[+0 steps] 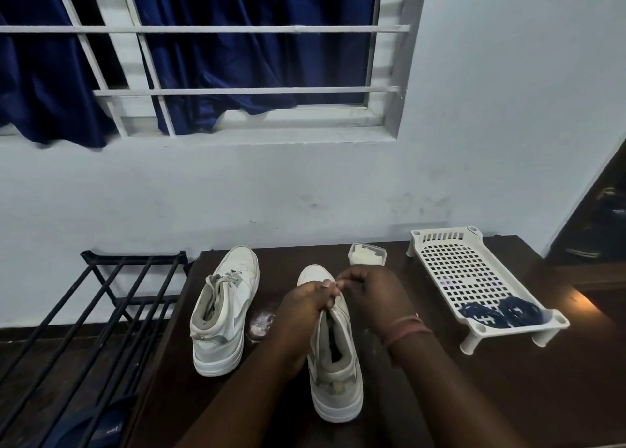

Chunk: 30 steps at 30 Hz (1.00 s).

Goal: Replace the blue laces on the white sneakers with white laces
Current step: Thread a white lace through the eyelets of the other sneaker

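Two white sneakers stand on a dark wooden table. The left sneaker carries a white lace, tied. The right sneaker stands in front of me, toe pointing away. Over its tongue, my left hand and my right hand meet, and their fingertips pinch a white lace at the upper eyelets. The lacing under my hands is hidden. Blue laces lie coiled in a white perforated plastic tray to the right.
A small clear plastic box sits behind the right sneaker near the wall. A black metal rack stands left of the table. A pale smudge marks the table between the shoes. A barred window with blue curtains is above.
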{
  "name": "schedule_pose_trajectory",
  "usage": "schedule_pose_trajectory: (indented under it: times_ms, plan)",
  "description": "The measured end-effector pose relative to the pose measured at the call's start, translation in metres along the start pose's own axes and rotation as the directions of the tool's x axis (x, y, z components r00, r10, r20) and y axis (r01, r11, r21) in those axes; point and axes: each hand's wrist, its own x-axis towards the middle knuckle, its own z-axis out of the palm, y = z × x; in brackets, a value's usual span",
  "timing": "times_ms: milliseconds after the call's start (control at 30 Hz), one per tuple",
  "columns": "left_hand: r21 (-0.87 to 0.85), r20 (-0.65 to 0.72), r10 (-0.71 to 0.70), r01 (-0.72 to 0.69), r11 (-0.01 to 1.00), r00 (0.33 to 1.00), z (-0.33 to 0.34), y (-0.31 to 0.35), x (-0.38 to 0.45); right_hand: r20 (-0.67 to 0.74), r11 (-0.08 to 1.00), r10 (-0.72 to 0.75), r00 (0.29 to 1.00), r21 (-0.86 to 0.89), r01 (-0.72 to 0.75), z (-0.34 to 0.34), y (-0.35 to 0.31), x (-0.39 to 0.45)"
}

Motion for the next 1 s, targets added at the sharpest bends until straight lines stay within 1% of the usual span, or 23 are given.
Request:
schedule_pose_trajectory:
  times_ms: [33, 100, 133, 167, 200, 233, 267, 300, 333, 367, 400, 467, 533, 600, 633, 700, 767, 833, 867, 933, 1000]
  plan:
    - [-0.131, 0.011, -0.05, 0.051, 0.99, 0.999, 0.0, -0.001, 0.001, 0.063, 0.998, -0.014, 0.998, -0.055, 0.017, 0.003, 0.001, 0.0]
    - [-0.4, 0.028, -0.147, 0.146, 0.905, 0.989, 0.0, 0.001, 0.0, 0.202, 0.974, -0.066, 0.977, -0.2, 0.108, 0.006, -0.002, -0.003]
    - [-0.458, 0.021, -0.171, 0.161, 0.874, 0.985, -0.001, 0.0, 0.0, 0.267, 0.948, -0.086, 0.96, -0.274, 0.161, 0.005, -0.004, -0.004]
    - [-0.454, 0.008, -0.175, 0.159, 0.876, 0.985, -0.002, -0.001, 0.001, 0.316, 0.918, -0.093, 0.944, -0.341, 0.204, 0.005, -0.007, -0.006]
    - [-0.364, -0.024, -0.156, 0.137, 0.921, 0.987, -0.001, -0.001, 0.0, 0.344, 0.891, -0.092, 0.935, -0.391, 0.231, 0.004, -0.01, -0.007]
    - [-0.183, -0.078, -0.105, 0.09, 0.979, 0.991, -0.003, -0.004, 0.002, 0.352, 0.877, -0.093, 0.931, -0.414, 0.244, 0.001, -0.013, -0.007]
    - [0.042, -0.125, -0.026, 0.032, 0.999, 0.992, -0.005, -0.005, 0.004, 0.346, 0.879, -0.105, 0.932, -0.406, 0.25, -0.002, -0.015, -0.007]
    - [0.246, -0.129, 0.058, -0.025, 0.969, 0.99, -0.006, -0.004, 0.005, 0.321, 0.895, -0.133, 0.938, -0.367, 0.253, -0.006, -0.018, -0.006]
    - [0.36, -0.103, 0.116, -0.071, 0.93, 0.988, -0.006, -0.003, 0.005, 0.284, 0.916, -0.161, 0.945, -0.313, 0.25, -0.011, -0.021, -0.005]
    - [0.39, -0.066, 0.138, -0.101, 0.915, 0.988, -0.006, -0.003, 0.005, 0.241, 0.938, -0.174, 0.955, -0.254, 0.235, -0.015, -0.024, -0.003]
    - [0.382, -0.04, 0.137, -0.111, 0.918, 0.99, -0.005, -0.002, 0.005, 0.199, 0.96, -0.171, 0.965, -0.186, 0.209, -0.019, -0.026, -0.002]
    - [0.319, -0.003, 0.099, -0.093, 0.943, 0.995, -0.003, -0.002, 0.004, 0.101, 0.992, -0.127, 0.987, 0.0, 0.127, -0.022, -0.026, -0.001]
    - [0.315, 0.027, 0.1, -0.103, 0.943, 0.995, -0.003, -0.002, 0.002, -0.035, 0.978, -0.053, 0.998, 0.199, 0.059, -0.018, -0.018, 0.001]
    - [0.372, 0.061, 0.113, -0.128, 0.919, 0.992, -0.004, -0.003, 0.002, -0.096, 0.945, 0.034, 0.995, 0.328, 0.0, -0.012, -0.009, 0.002]
    - [0.325, 0.056, 0.097, -0.11, 0.939, 0.994, -0.003, -0.003, 0.0, -0.092, 0.932, 0.065, 0.994, 0.36, -0.028, -0.007, -0.005, 0.002]
    - [0.061, 0.022, 0.038, -0.04, 0.997, 0.999, 0.0, -0.004, -0.001, -0.076, 0.914, 0.104, 0.992, 0.401, -0.065, 0.005, -0.002, 0.002]
    - [-0.144, -0.001, -0.031, 0.031, 0.989, 1.0, 0.001, -0.006, 0.001, -0.074, 0.88, 0.153, 0.985, 0.465, -0.101, 0.018, -0.001, 0.001]
    - [-0.334, 0.02, -0.093, 0.095, 0.938, 0.995, -0.001, -0.009, 0.003, -0.048, 0.85, 0.215, 0.975, 0.501, -0.163, 0.028, 0.001, 0.0]
    - [-0.404, 0.039, -0.12, 0.126, 0.906, 0.992, -0.002, -0.009, 0.002, -0.024, 0.842, 0.243, 0.97, 0.501, -0.199, 0.032, 0.003, -0.001]
    - [-0.477, 0.069, -0.155, 0.169, 0.862, 0.985, -0.004, -0.007, 0.001, 0.037, 0.83, 0.279, 0.96, 0.492, -0.26, 0.036, 0.007, -0.002]
    - [-0.469, 0.06, -0.156, 0.166, 0.868, 0.986, -0.004, -0.008, 0.002, 0.08, 0.851, 0.278, 0.957, 0.442, -0.284, 0.037, 0.011, -0.002]
